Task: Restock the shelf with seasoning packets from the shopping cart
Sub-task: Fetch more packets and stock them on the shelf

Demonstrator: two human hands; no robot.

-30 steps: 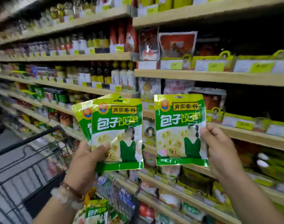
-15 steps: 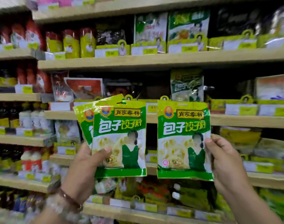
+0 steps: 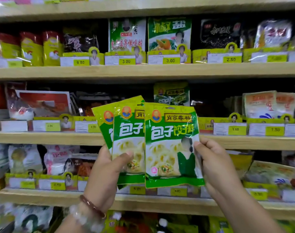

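My left hand grips two green and white seasoning packets, fanned one behind the other, thumb across the front one. My right hand pinches a third matching packet by its right edge; this one overlaps the front of the left pair. All are held upright in front of the middle wooden shelf. A packet of the same kind stands in the shelf bay just behind and above them. The shopping cart is out of view.
Wooden shelves run across the whole view, stocked with sachets and bags behind yellow price tags. Yellow bags fill the upper left, red-and-white bags the middle left. The dark bay right of the matching packet looks sparsely filled.
The view turned to face the shelves square on. My right hand moved its packet leftward until it overlaps the pair in my left hand; the gap between them has closed.
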